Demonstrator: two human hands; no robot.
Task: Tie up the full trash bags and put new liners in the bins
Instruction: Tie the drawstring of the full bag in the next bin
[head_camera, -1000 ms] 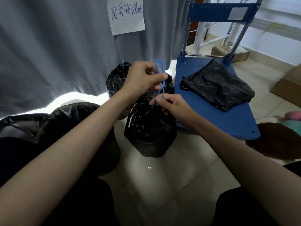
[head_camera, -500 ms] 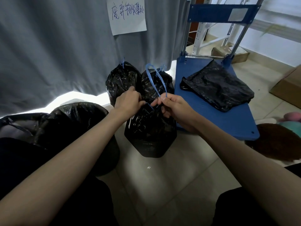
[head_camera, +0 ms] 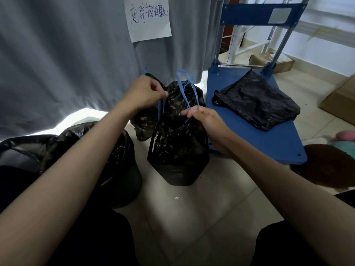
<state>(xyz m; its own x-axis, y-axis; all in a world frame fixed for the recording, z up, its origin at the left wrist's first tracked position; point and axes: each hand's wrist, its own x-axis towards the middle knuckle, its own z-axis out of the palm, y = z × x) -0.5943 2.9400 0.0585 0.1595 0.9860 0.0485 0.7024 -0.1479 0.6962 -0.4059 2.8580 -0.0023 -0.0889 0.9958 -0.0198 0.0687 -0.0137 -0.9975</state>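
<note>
A full black trash bag stands on the tiled floor in front of me. Its blue drawstring rises in a loop above the bag's mouth. My left hand pinches one strand of the drawstring, raised above the bag's left side. My right hand pinches the base of the loop at the bag's right edge. Two more tied black bags sit behind it against the grey curtain. A dark bin with a black liner stands at my left.
A blue platform cart sits to the right with a flat black bag lying on it. Cardboard boxes stand at the far right. A paper note hangs on the grey curtain. White shelving stands behind the cart.
My left hand has risen from the bag's mouth, drawing a blue strand upward. My right hand has stayed at the loop's base, and the loop still stands above the bag.
</note>
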